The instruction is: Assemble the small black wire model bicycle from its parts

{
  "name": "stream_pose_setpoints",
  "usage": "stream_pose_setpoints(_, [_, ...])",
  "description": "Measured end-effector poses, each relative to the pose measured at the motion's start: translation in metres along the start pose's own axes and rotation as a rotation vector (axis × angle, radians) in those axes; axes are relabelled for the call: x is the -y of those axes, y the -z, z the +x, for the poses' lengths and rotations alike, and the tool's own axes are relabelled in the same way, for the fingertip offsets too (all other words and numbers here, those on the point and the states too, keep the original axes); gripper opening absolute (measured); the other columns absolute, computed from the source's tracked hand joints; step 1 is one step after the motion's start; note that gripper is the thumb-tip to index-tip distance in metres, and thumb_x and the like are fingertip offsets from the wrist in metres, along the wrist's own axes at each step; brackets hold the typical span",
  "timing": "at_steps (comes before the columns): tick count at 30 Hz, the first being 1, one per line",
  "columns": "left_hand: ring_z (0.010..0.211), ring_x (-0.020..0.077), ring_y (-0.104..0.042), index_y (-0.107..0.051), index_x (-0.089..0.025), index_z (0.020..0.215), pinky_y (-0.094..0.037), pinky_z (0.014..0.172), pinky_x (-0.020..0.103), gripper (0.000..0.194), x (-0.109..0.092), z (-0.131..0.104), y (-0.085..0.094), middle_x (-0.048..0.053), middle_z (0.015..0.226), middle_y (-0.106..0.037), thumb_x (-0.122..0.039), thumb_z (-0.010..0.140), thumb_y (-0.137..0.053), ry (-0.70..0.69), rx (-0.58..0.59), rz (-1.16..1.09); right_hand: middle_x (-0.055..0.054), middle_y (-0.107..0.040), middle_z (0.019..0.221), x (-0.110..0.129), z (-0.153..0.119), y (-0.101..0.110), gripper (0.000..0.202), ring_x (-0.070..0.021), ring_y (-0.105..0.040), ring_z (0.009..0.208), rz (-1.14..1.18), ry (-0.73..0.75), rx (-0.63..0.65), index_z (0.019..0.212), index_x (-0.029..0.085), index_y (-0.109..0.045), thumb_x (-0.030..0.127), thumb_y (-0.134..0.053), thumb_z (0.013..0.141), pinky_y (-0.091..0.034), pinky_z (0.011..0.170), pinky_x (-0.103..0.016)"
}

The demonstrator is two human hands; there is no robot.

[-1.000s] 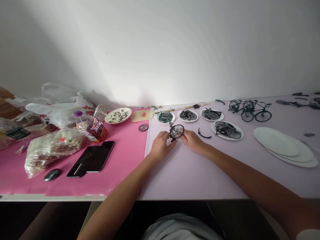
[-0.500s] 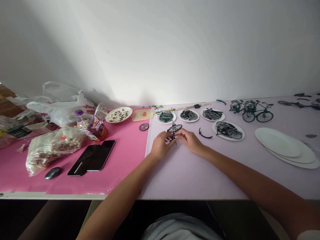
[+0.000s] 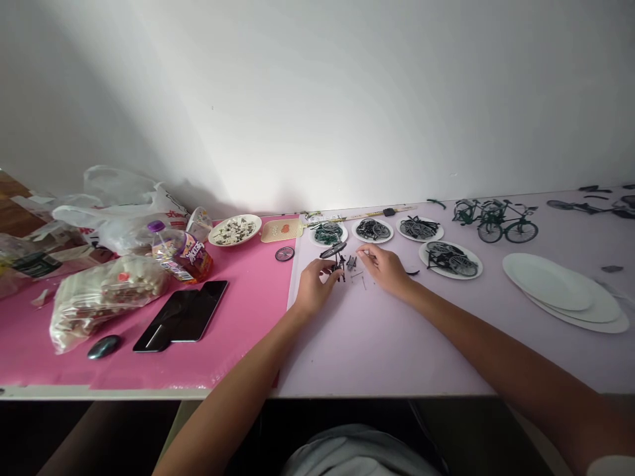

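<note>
My left hand (image 3: 313,285) is closed on a partly built model bicycle (image 3: 332,250), its wheel tilted above the fingertips. My right hand (image 3: 383,267) is off to the right of it, apart from the bicycle. Its thumb and index finger are pinched together, and whatever they may hold is too small to make out. Between the hands, a small dark part (image 3: 351,263) and a few thin pins (image 3: 364,283) lie on the pale mat. A dark curved piece (image 3: 413,272) is partly hidden by my right hand. Left of my left hand, a loose wheel (image 3: 284,254) lies on the pink mat.
Plates of bicycle parts (image 3: 450,260) stand behind and to the right. Finished model bicycles (image 3: 507,228) and stacked white plates (image 3: 560,291) are farther right. On the left are a plate of small pieces (image 3: 235,231), a drink bottle (image 3: 181,254), a phone (image 3: 181,316) and a mouse (image 3: 104,346).
My right hand has let go of the model bicycle and moved a little to the right. My left hand keeps hold, with the wheel tilted more. The small parts between the hands now show.
</note>
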State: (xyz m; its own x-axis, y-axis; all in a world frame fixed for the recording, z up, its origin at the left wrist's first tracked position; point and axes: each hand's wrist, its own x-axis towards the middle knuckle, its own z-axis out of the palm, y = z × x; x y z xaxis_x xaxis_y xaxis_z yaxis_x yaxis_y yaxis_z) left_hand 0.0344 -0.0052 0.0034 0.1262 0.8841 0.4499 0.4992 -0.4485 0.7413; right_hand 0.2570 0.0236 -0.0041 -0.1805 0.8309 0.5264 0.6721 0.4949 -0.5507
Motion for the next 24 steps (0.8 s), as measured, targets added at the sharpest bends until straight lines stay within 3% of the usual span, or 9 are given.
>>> stream_pose_setpoints(4, [0.087,0.0203,-0.068,-0.073,-0.020,0.104,-0.054,0.082,0.035,0.021,0.002,0.002,0.001,0.007,0.100,-0.075,-0.034,0.089,-0.073,0.042,-0.030,0.005,-0.005,-0.079,0.103,-0.010,0.004,0.001,0.026,-0.0231,-0.072,0.086,-0.129,-0.017,0.124,0.113,0.025,-0.074,0.034,-0.055,0.099,-0.050,0.074,-0.030])
stream_pose_setpoints(7, [0.087,0.0204,-0.068,-0.073,-0.020,0.102,-0.053,0.083,0.035,0.019,0.003,0.003,0.000,0.007,0.099,-0.075,-0.032,0.088,-0.074,0.051,-0.046,0.011,-0.003,-0.079,0.109,-0.008,0.005,0.002,0.029,-0.0215,-0.072,0.083,-0.163,0.004,0.233,0.120,0.029,-0.074,0.030,-0.054,0.099,-0.050,0.072,-0.029])
stream_pose_setpoints(12, [0.088,0.0211,-0.068,-0.073,-0.021,0.102,-0.053,0.083,0.036,0.019,0.005,0.003,0.000,0.007,0.099,-0.075,-0.033,0.088,-0.073,0.068,-0.060,0.017,-0.003,-0.079,0.100,0.000,0.002,0.000,0.034,-0.0220,-0.071,0.084,-0.203,0.081,0.360,0.129,0.031,-0.071,0.038,-0.051,0.102,-0.048,0.071,-0.029])
stream_pose_setpoints(15, [0.088,0.0214,-0.068,-0.073,-0.021,0.103,-0.054,0.084,0.037,0.018,0.005,0.003,0.000,0.007,0.099,-0.075,-0.032,0.088,-0.072,0.088,-0.062,0.035,-0.006,-0.079,0.102,0.002,0.001,-0.001,0.033,-0.0231,-0.071,0.087,-0.234,0.042,0.353,0.126,0.029,-0.073,0.040,-0.054,0.101,-0.048,0.073,-0.029])
stream_pose_setpoints(20, [0.089,0.0211,-0.068,-0.073,-0.021,0.102,-0.054,0.085,0.036,0.018,0.002,0.003,0.002,0.007,0.100,-0.075,-0.031,0.088,-0.072,0.118,-0.043,0.043,-0.004,-0.078,0.087,-0.004,0.008,0.011,0.037,-0.0190,-0.065,0.064,-0.219,-0.074,0.331,0.133,0.025,-0.065,0.036,-0.049,0.102,-0.044,0.064,-0.028])
stream_pose_setpoints(24, [0.091,0.0219,-0.068,-0.072,-0.021,0.103,-0.054,0.087,0.037,0.019,-0.002,0.001,0.003,0.007,0.103,-0.075,-0.034,0.090,-0.069,0.119,-0.026,0.047,-0.006,-0.077,0.094,-0.013,0.016,0.032,0.029,-0.0201,-0.068,0.074,-0.214,-0.093,0.319,0.108,0.024,-0.076,0.041,-0.055,0.097,-0.044,0.067,-0.028])
